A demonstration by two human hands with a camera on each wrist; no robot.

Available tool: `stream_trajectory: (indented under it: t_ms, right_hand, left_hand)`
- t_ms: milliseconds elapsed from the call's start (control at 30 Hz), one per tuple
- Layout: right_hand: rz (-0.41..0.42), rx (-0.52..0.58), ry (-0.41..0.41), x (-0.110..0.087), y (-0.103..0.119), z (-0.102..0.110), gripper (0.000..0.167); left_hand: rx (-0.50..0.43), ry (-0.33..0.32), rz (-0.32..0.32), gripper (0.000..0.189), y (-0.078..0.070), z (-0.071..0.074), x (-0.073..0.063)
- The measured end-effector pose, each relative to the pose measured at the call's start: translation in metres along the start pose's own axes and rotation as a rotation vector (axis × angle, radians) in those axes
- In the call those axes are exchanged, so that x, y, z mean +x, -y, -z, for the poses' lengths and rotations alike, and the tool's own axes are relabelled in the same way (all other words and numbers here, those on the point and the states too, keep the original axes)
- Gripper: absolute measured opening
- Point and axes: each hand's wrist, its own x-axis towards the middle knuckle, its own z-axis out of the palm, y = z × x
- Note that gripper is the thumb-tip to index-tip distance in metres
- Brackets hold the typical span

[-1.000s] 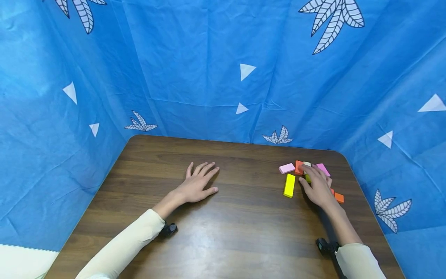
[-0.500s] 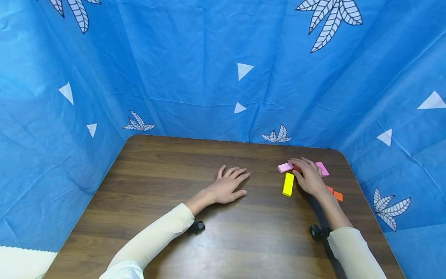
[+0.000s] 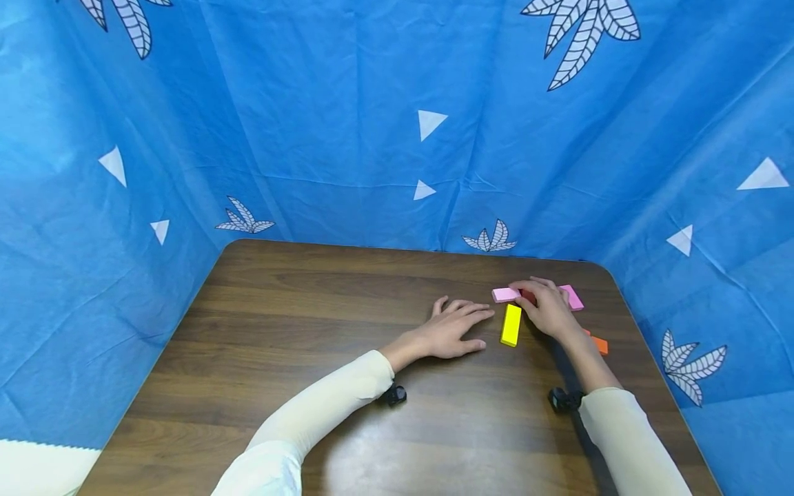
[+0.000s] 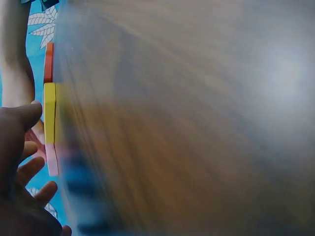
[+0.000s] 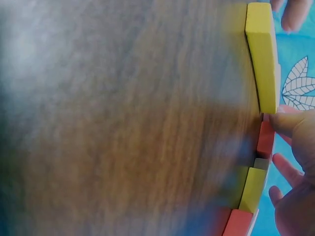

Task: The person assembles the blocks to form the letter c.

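Note:
With thumb and fingers, my right hand [image 3: 548, 311] pinches a red block [image 3: 528, 296] at the table's far right. A light pink block [image 3: 504, 295] lies just left of it, and a yellow block [image 3: 511, 325] stretches in front. My left hand [image 3: 451, 333] is left of the yellow block, fingers spread and holding nothing. In the right wrist view, the thumb meets the red block [image 5: 266, 137] beside the yellow block's end [image 5: 263, 64]. An olive-yellow block [image 5: 252, 189] lies beneath the right hand, which hides it in the head view.
A magenta block [image 3: 573, 297] lies beyond the right hand, and an orange block [image 3: 599, 345] sits by the right wrist. The brown wooden table [image 3: 298, 324] is bounded behind and at the sides by a blue patterned cloth [image 3: 322, 124].
My left hand has slid right across the table toward the yellow block. My right hand has shifted slightly left and now pinches the red block. The camera view has drifted a little.

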Motion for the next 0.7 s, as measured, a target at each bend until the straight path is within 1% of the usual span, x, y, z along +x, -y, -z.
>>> stream_trajectory:
  t_ms: [167,333,433,533,700]
  right_hand:
    - [-0.015,-0.007,-0.022,0.001,-0.003,-0.001,0.039]
    - [-0.028,-0.004,-0.036,0.003,-0.005,-0.002,0.038]
    - [-0.034,0.004,-0.042,0.003,-0.007,-0.002,0.037]
    - [-0.035,0.007,-0.046,0.003,-0.008,-0.002,0.037]
    - [-0.030,0.010,-0.060,0.002,-0.009,-0.001,0.036]
  left_hand:
    - [-0.034,0.015,-0.003,0.075,-0.012,-0.006,0.020]
    - [-0.035,0.026,0.021,0.080,-0.016,-0.007,0.037]
    - [-0.018,0.041,0.030,0.081,-0.016,-0.006,0.044]
    - [-0.004,0.054,0.025,0.080,-0.016,-0.006,0.050]
    - [-0.024,0.037,0.022,0.071,-0.017,-0.008,0.056]
